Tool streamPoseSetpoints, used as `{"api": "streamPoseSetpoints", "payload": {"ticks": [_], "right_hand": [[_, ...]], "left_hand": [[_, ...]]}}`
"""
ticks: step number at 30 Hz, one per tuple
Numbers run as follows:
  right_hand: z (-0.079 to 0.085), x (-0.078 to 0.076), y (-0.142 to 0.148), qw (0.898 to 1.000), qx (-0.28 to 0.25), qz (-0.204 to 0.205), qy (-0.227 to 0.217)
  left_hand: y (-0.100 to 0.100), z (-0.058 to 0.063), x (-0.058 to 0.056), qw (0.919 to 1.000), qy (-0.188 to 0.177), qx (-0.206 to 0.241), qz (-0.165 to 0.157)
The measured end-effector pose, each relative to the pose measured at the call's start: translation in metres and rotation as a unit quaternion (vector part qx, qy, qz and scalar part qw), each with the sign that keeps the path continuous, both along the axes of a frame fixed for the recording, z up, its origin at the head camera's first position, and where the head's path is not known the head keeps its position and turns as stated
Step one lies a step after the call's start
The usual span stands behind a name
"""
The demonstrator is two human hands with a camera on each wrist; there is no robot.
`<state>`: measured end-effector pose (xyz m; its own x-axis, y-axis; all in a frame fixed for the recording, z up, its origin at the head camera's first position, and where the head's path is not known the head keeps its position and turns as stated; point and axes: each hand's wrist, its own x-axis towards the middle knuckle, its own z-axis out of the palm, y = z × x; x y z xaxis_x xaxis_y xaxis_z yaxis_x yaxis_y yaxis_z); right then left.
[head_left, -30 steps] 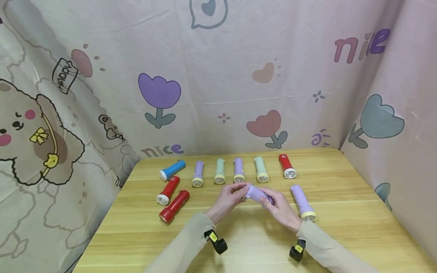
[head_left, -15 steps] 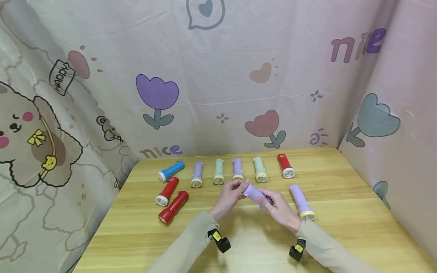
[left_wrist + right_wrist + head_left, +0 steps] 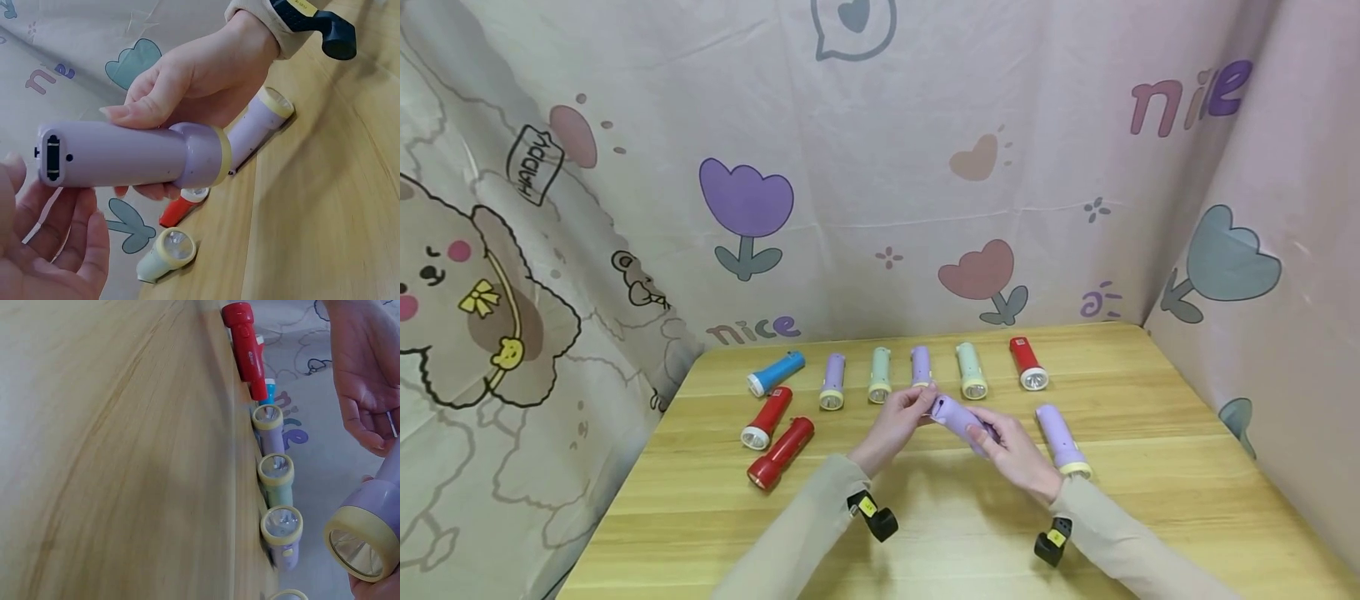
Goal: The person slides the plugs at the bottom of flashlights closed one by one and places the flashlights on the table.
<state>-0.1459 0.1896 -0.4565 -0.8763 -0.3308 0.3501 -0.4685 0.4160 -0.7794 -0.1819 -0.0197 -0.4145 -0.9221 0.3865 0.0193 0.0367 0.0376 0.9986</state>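
My right hand [image 3: 1011, 450] grips a lilac flashlight [image 3: 961, 422] above the table, thumb on top of its body. In the left wrist view the flashlight [image 3: 125, 153] lies level, with a dark slot and a small round hole showing near its tail end. Beside that tail is my left hand [image 3: 895, 423], fingers loosely bent and thumb apart; whether the fingertips touch the casing I cannot tell. The yellow-rimmed lens [image 3: 362, 550] shows in the right wrist view. There a thin shiny metal strip [image 3: 392, 424] appears by my left fingers; what it belongs to is unclear.
Along the back of the wooden table [image 3: 955, 542] lie a blue flashlight [image 3: 777, 372], several lilac and mint ones, and a red one [image 3: 1027, 363]. Two more red flashlights [image 3: 781, 452] lie at the left. Another lilac flashlight [image 3: 1063, 440] is close to my right wrist. Printed curtains [image 3: 850, 167] hang behind.
The flashlight's tail has turned and lifted slightly, and its dark slot now shows in the head view. My left hand has drawn back a little from the tail end. The other flashlights stay put.
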Motion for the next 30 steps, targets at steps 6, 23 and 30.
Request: {"api": "streamPoseSetpoints", "payload": {"ticks": [6,23,30], "right_hand": [[-0.002,0.000,0.004,1.000,-0.002,0.012,0.021],[-0.011,0.002,0.006,0.994,0.076,-0.020,0.076],[-0.014,0.001,0.007,0.992,0.084,-0.019,0.093]], "left_hand": [[-0.005,-0.002,-0.002,0.9990,-0.007,0.002,-0.044],[-0.016,-0.011,0.002,0.9816,-0.138,0.068,-0.113],[-0.018,-0.014,0.003,0.9761,-0.160,0.084,-0.120]]}}
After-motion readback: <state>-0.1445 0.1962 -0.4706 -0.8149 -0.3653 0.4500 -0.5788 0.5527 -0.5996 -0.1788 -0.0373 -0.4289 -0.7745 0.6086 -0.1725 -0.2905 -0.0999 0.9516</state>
